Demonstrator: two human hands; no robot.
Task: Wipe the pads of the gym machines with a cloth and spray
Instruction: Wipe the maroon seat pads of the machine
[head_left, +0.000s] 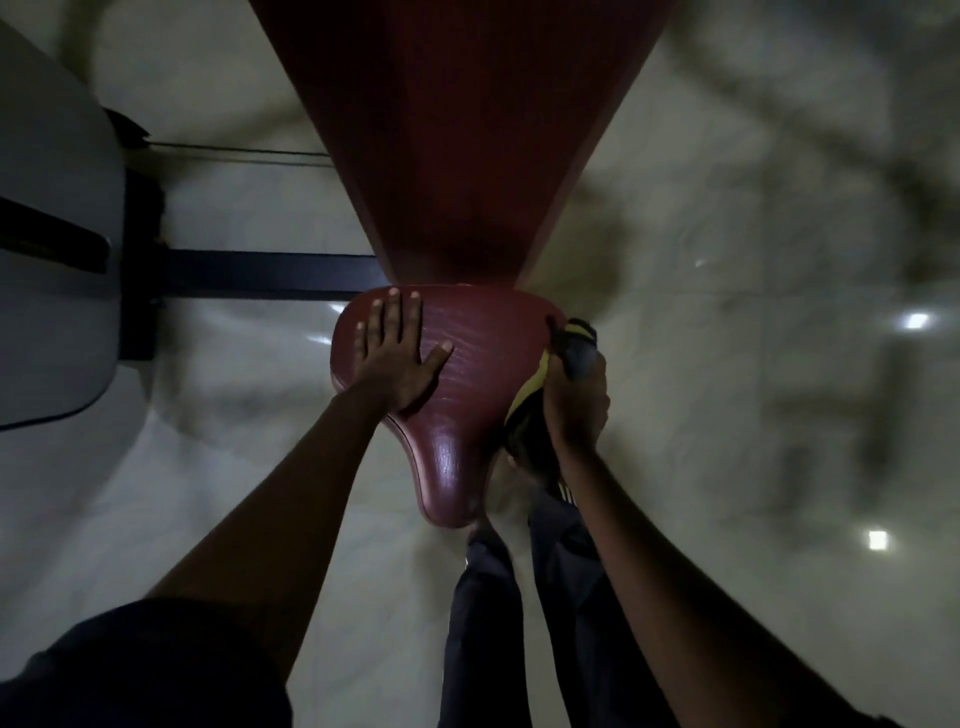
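Seat pad (470, 395) nose toward person; left hand (397, 358) flat, right hand (576, 405) gripping cloth (531, 395).

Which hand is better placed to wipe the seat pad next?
Probably right: the right hand grips the cloth at the right edge of the seat pad; the left hand lies flat on it, empty.

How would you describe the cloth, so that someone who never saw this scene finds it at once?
Start at the long dark red back pad in the middle; just below it lies the smaller, saddle-shaped seat pad. At that seat's right edge the right hand grips the cloth, the only yellow thing in view.
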